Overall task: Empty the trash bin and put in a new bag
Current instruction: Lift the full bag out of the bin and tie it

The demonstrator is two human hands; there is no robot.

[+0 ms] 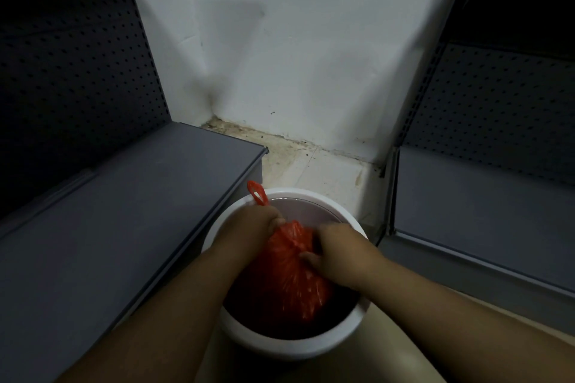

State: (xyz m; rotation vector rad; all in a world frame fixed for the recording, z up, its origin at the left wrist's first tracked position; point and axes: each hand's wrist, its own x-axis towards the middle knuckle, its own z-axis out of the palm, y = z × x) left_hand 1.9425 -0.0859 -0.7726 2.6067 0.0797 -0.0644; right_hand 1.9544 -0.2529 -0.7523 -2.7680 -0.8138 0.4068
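A round white trash bin [280, 343] stands on the floor between two grey shelf units. Inside it sits a full red plastic bag [295, 283], gathered at the top. My left hand [261, 221] is closed on the bag's neck at the bin's far left rim, and a red handle loop [256, 193] sticks up past its knuckles. My right hand [336, 250] grips the bag's gathered top from the right side, fingers pinched into the plastic. Both forearms reach down over the bin and hide part of its inside.
A low grey shelf [124, 227] runs along the left, touching the bin's side. Another grey shelf [482, 211] with a pegboard back lies to the right. A white wall [280, 56] and dirty pale floor tiles [323, 171] are behind the bin.
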